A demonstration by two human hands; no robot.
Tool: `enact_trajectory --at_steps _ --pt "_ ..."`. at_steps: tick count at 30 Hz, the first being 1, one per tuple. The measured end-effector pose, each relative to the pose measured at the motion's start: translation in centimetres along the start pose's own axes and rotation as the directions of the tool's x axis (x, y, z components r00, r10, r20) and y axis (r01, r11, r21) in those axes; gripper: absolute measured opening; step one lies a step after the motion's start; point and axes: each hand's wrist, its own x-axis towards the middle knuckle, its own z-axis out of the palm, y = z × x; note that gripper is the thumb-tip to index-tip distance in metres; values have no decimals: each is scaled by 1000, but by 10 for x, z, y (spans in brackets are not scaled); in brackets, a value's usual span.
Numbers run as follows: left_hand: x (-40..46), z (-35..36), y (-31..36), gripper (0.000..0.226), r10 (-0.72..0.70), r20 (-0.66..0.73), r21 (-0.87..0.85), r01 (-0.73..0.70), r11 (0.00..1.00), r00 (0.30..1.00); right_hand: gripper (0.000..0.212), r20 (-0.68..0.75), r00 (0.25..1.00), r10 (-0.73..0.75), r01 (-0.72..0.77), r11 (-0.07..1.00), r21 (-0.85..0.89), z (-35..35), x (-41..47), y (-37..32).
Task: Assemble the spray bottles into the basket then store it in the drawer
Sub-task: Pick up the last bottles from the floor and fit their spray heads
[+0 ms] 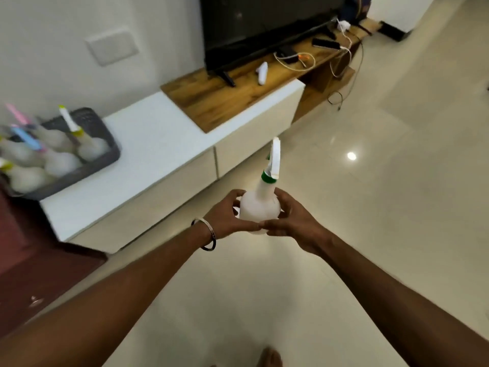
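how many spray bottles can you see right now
About 7: one with a green collar held in both hands over the floor, roughly six in the dark basket at left. Blur and the frame edge may hide more.

Floor: I see glossy cream tiled floor (397, 207) with a lamp glare.
Wall: plain white wall (66, 27).
Furniture: low white cabinet (164, 144), brown wooden shelf (238, 94), black flat television (264, 25).

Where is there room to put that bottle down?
The white cabinet top is bare between the dark grey basket and the wooden TV shelf. The basket is crowded with spray bottles; both hands hold the white green-collared bottle.
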Motion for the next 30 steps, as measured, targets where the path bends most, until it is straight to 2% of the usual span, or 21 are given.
enact_trajectory --at_steps 5,10,17,21,24,30 --pt "-56 -50 29 80 -6 -123 8 7 1000 992 79 86 996 -26 30 999 -44 42 -14 -59" --pt "-113 -91 69 88 -64 -210 12 68 998 976 81 178 981 -78 107 982 -157 74 -32 -124" --pt "-186 -138 133 81 -82 -347 78 116 990 934 76 312 942 -120 200 950 -238 112 -67 -208" --pt "-218 -156 151 82 -99 -389 106 152 983 916 74 382 918 -111 226 936 -271 133 -81 -237" --pt "-234 -168 155 85 -99 -423 120 164 979 901 81 402 908 -118 247 925 -287 151 -81 -251" --pt "-245 -210 146 88 -112 -494 101 185 978 862 84 430 895 -119 281 899 -336 194 -52 -276"
